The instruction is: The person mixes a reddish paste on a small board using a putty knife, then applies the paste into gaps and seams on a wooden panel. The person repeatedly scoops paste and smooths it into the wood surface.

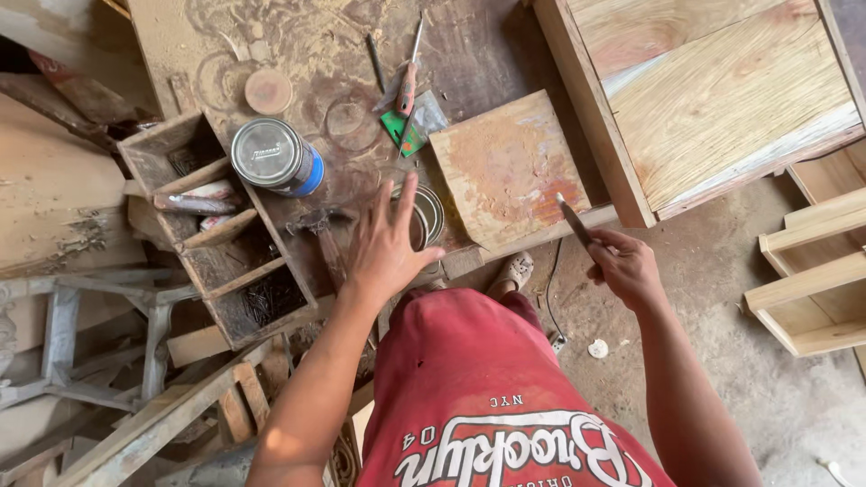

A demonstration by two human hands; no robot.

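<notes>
The person stands at a dusty brown surface [469,54] and looks down. The right hand [627,266] has its grip closed tight on a small flat putty knife [574,219]. The blade looks thin and pale at the tip, and it points up toward a square wooden board [510,167]. The board is smeared with orange and pink paste and lies at the near edge of the surface.

The left hand [386,248] holds nothing. Its fingers are spread wide apart, and it hovers just over a small open tin [428,212] beside the board. A hammer [320,230] lies just left of that hand.

This looks like the step of getting more paste ready. The next move seems to need a steady hand on the tin, so the blade can dip in cleanly.

A shiny can with a blue side [275,158] stands near a wooden box of nails [216,234].
</notes>
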